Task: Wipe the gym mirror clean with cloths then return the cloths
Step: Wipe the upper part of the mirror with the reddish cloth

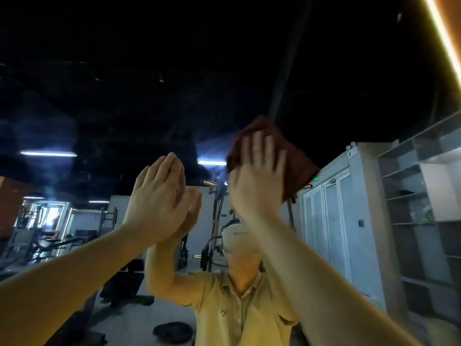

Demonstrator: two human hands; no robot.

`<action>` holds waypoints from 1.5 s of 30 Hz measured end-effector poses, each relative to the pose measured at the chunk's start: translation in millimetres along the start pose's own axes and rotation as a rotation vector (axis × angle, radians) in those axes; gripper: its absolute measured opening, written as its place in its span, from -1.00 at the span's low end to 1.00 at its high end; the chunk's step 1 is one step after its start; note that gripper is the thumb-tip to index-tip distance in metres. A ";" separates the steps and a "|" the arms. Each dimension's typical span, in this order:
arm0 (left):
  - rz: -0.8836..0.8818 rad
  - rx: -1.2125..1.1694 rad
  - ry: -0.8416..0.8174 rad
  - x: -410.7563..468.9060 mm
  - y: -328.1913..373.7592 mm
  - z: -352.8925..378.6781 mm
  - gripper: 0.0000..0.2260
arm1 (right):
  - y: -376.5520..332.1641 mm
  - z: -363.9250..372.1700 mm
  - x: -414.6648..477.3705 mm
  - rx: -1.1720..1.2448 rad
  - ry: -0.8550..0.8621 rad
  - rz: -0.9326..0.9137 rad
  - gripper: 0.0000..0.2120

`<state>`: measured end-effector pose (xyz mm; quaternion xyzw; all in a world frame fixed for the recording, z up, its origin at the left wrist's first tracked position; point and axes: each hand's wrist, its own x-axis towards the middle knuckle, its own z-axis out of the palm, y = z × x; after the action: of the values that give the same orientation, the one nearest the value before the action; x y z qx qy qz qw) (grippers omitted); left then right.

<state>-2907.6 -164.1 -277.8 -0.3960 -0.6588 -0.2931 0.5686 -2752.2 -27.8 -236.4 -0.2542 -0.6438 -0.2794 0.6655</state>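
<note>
The grey floor (139,318) carries a black weight plate (172,332) lying flat, with a dark bench (124,283) and gym machines (37,233) standing behind it; the shelves (409,208) at right hold a small dark item (407,192)

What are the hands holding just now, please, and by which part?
The right hand presses the cloth, at its middle, flat against the mirror with straight fingers; the left hand holds nothing.
</note>
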 end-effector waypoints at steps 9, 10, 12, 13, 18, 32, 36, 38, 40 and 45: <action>0.056 -0.029 0.033 -4.4 1.2 -11.1 -0.28 | 80.1 -8.2 40.5 -0.073 -0.110 -0.269 -0.37; 0.076 -0.008 -0.004 -3.7 -2.8 -12.4 -0.26 | 89.0 -10.6 57.5 -0.100 -0.070 -0.124 -0.37; 0.136 0.040 -0.083 -1.2 -16.2 -14.6 -0.24 | 82.5 -10.5 86.5 -0.099 -0.024 0.137 -0.38; 0.164 0.060 -0.100 1.1 -25.3 -16.0 -0.24 | 66.1 -8.0 96.9 -0.070 -0.017 0.221 -0.38; -0.039 -0.056 0.115 22.5 -63.7 -31.8 -0.38 | -83.8 16.2 61.8 0.026 -0.087 -0.318 -0.36; 0.011 0.129 -0.113 51.7 -104.2 -42.0 -0.25 | -76.8 24.8 188.9 0.007 0.009 0.058 -0.38; -0.051 0.044 0.000 46.4 -88.8 -46.1 -0.49 | -101.8 31.0 93.5 0.076 -0.024 -0.262 -0.39; -0.084 -0.047 0.068 35.3 -71.3 -45.7 -0.53 | -90.6 28.2 23.1 0.075 -0.089 -0.442 -0.40; -0.040 -0.090 0.090 26.1 -49.0 -44.0 -0.50 | -54.9 22.1 -27.7 0.024 -0.150 -0.617 -0.39; 0.101 -0.006 0.015 22.9 1.7 -38.6 -0.44 | 69.2 -5.8 59.5 -0.095 -0.198 -0.440 -0.33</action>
<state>-2887.1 -191.2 -248.4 -0.4280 -0.6328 -0.2689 0.5865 -2698.8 15.0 -175.7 -0.1653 -0.7319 -0.4212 0.5095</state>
